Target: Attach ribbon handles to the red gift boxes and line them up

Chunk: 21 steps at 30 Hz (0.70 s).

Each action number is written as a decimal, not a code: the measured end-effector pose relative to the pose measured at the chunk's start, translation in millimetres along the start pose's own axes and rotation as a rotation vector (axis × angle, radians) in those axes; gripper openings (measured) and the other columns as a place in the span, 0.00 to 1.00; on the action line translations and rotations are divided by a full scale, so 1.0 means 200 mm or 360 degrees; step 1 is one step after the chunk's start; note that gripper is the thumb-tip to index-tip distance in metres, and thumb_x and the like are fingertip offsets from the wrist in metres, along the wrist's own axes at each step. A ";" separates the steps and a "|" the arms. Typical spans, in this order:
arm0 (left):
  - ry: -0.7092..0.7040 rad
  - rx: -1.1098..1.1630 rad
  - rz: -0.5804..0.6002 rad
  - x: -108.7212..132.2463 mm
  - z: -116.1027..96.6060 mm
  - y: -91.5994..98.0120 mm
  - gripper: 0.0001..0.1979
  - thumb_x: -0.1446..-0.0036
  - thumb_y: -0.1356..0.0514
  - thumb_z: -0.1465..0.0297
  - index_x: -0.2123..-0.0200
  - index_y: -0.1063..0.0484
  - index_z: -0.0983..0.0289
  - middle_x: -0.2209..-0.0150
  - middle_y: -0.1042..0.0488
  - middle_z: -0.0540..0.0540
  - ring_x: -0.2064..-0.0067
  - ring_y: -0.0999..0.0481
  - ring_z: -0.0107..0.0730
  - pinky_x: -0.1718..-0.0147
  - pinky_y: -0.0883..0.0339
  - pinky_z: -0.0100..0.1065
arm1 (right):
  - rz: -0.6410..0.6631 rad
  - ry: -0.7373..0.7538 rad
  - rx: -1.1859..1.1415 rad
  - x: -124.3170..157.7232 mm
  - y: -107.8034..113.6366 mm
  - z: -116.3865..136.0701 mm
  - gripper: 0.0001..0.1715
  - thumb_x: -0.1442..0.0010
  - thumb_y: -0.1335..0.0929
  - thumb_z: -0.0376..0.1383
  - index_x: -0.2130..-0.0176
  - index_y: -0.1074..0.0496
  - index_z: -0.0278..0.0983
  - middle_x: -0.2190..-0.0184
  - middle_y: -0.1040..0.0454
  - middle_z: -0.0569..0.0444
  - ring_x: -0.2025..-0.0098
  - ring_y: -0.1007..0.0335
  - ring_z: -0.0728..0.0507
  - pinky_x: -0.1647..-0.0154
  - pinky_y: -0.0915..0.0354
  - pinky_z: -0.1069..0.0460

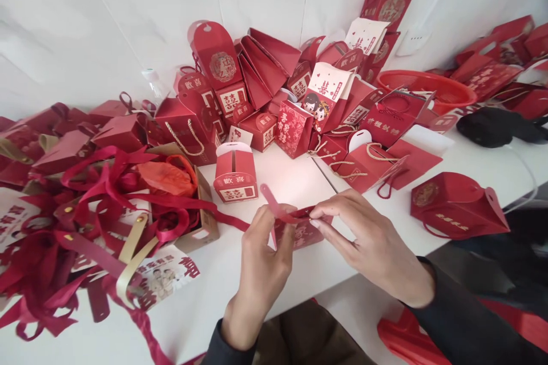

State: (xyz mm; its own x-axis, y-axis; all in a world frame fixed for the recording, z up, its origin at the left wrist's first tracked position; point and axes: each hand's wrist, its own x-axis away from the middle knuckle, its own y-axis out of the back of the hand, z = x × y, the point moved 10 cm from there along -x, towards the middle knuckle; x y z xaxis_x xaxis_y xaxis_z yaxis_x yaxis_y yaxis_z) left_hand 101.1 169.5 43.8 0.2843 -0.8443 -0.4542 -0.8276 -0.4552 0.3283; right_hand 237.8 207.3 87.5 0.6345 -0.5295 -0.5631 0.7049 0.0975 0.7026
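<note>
A small red gift box [305,235] with pale printed characters is between my hands, low over the front of the white table. My left hand [268,254] grips its left side, thumb on the front. From the top of the box a red strap [274,201] sticks up to the left, beside my left fingers. At the upper right edge of the box, my right hand [359,239] pinches with thumb and fingertips; whatever is between them is too small to make out. A red box with a split lid [235,174] stands just behind my left hand.
Many red gift boxes [295,125] are heaped along the wall. On the left, a cardboard box [209,211] overflows with red ribbons [115,182], straps and printed cards [166,274]. A red basin [462,91] and a black object [483,125] with a cable are at right, near a six-sided red box [458,205].
</note>
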 end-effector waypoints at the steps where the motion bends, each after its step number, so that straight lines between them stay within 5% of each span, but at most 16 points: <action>1: -0.0006 -0.0014 0.0011 0.00 0.00 0.00 0.06 0.35 0.41 0.75 0.59 0.24 0.61 0.64 0.21 0.53 0.65 0.26 0.31 0.67 0.32 0.31 | -0.0014 0.0002 0.0027 0.00 0.00 0.00 0.06 0.25 0.35 0.28 0.54 0.31 0.39 0.61 0.26 0.52 0.58 0.28 0.41 0.57 0.31 0.48; 21: 0.0026 0.0024 0.0105 0.00 0.01 -0.02 0.05 0.34 0.41 0.73 0.60 0.25 0.61 0.64 0.22 0.53 0.65 0.27 0.33 0.66 0.35 0.32 | -0.0096 0.0009 0.0174 -0.02 0.04 0.04 0.06 0.28 0.32 0.27 0.54 0.29 0.38 0.60 0.25 0.51 0.55 0.31 0.37 0.53 0.35 0.45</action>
State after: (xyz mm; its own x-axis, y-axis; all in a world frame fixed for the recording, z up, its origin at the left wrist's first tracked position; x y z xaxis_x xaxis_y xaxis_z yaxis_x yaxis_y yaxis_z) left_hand 102.8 172.2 40.5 0.2368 -0.8769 -0.4183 -0.8520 -0.3944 0.3443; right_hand 237.2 203.6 99.0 0.5940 -0.5270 -0.6078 0.7032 -0.0268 0.7105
